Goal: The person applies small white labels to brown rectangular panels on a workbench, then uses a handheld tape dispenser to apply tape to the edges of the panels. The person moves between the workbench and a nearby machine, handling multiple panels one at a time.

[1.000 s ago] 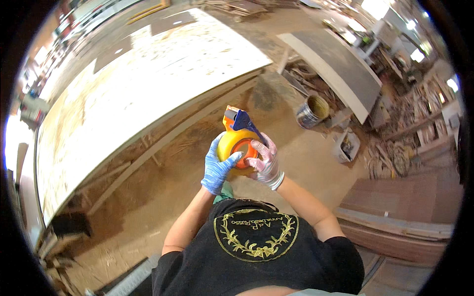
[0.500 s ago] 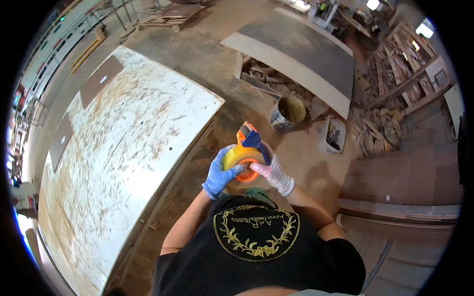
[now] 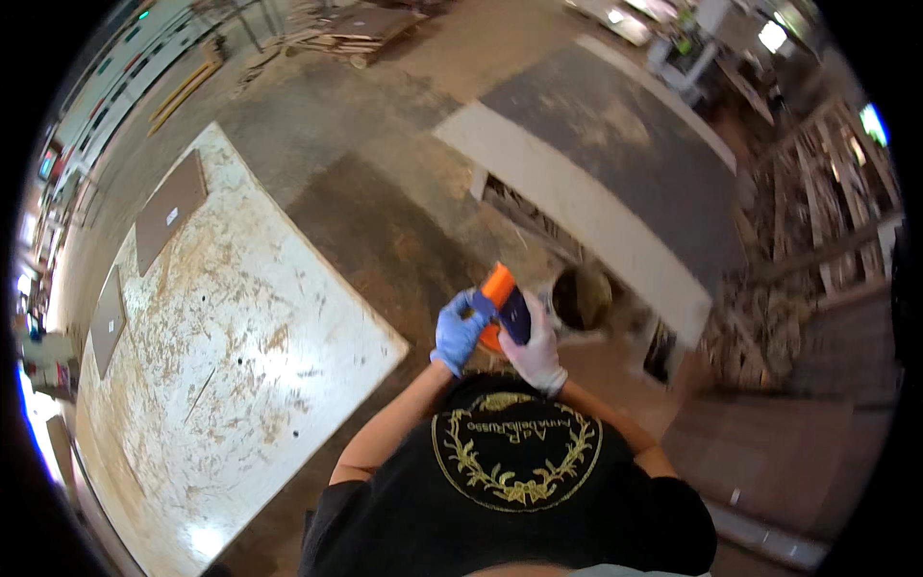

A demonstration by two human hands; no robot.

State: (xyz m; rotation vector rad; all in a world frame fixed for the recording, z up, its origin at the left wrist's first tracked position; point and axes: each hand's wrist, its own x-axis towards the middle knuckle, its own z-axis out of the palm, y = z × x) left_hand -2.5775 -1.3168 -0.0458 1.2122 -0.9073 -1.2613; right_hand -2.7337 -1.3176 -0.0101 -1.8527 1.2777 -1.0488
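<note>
While the right hand (image 3: 536,352) grips the tape dispenser (image 3: 511,310) from three o'clock, apparently steadying it, the left hand (image 3: 458,335) pinches its head from nine o'clock.

My left hand (image 3: 459,334) is in a bright blue cloth glove, and my right hand (image 3: 535,348) is in a pale pink and white one. My hand-held tape dispenser (image 3: 499,285) is orange at its tip, dark blue on its side part and orange on its round part. My black cloth shirt (image 3: 514,543) has a gold leafy ring. The big flat white tabletop (image 3: 260,288) has brown smudges and small dark dots. Along its left edge, two flat brown panels (image 3: 179,197) each have a white patch. The big flat dark grey board (image 3: 577,106) has tan dusty blotches and a pale strip along its near edge.
</note>
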